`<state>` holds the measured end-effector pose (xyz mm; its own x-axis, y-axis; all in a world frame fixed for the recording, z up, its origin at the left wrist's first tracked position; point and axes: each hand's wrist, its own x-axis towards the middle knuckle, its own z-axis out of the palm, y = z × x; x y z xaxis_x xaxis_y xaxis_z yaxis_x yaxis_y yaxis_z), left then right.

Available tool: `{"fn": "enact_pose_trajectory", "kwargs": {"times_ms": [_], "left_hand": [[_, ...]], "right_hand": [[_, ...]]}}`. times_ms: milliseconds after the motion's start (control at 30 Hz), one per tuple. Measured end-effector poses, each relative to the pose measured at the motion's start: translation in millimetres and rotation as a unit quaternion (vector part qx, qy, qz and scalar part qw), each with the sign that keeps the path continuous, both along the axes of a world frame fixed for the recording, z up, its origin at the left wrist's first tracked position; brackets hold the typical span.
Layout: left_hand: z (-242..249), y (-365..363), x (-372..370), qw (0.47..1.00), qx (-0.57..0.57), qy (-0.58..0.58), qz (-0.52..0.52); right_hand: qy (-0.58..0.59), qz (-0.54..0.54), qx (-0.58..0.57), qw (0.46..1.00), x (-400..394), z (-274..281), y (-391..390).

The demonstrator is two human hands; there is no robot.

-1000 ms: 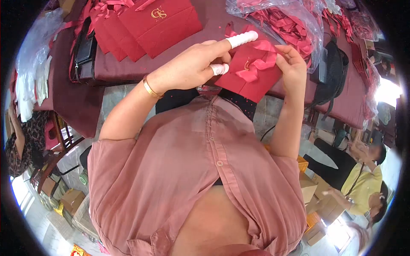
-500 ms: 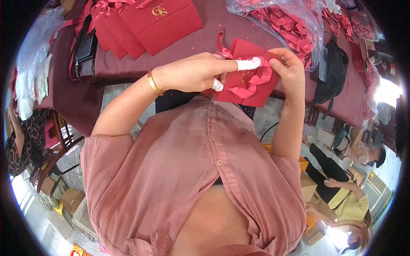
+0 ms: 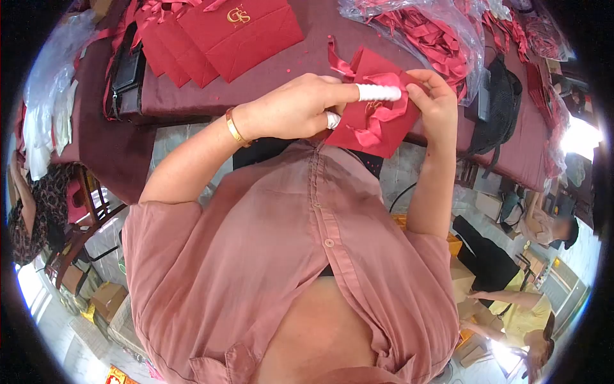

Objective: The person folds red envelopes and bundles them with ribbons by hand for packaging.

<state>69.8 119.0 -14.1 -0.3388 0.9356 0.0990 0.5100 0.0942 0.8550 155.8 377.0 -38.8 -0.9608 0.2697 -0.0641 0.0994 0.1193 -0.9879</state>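
Note:
Up in front of my chest is a small red gift bag (image 3: pixel 398 136), tilted, with part of a gold mark on its face. A loose red ribbon (image 3: pixel 368 137) lies curled across that face, and another ribbon tail sticks out at the bag's top left. My left hand (image 3: pixel 304 102) is closed at the bag's left side. White wrapping covers its index finger, which lies over the front against the ribbon, and its thumb at the edge. Pinched between thumb and fingers of my right hand (image 3: pixel 436 102) is the bag's upper right edge; whether ribbon is also caught there is hidden.
Several larger red bags (image 3: pixel 256 41) with gold lettering overlap on the dark red tablecloth (image 3: pixel 185 99). A clear plastic bag of red ribbons (image 3: pixel 435 45) lies at the back right, near a black backpack (image 3: pixel 495 109). Other people (image 3: pixel 527 313) and cardboard boxes are behind on the right.
The gift bag has turned and shifted slightly to the right. My left index finger has slid rightward across its front with the ribbon. A person at lower right has moved their arms.

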Motion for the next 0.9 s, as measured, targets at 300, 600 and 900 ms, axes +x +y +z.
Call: {"fn": "enact_pose_trajectory", "kwargs": {"times_ms": [300, 600, 900], "left_hand": [[-1.5, -2.8, -2.6, 0.993, 0.000, -0.107, 0.050], [-7.9, 1.0, -6.6, 0.983, 0.059, -0.140, 0.099], [-11.7, 2.2, 0.1, 0.989, 0.045, -0.076, 0.117]], "right_hand": [[-0.011, 0.007, 0.044, 0.999, -1.3, -6.4, 5.0], [0.210, 0.060, 0.382, 0.898, 6.3, 36.1, -49.9], [0.176, 0.109, 0.425, 0.881, 7.4, 15.2, -73.8]]}}
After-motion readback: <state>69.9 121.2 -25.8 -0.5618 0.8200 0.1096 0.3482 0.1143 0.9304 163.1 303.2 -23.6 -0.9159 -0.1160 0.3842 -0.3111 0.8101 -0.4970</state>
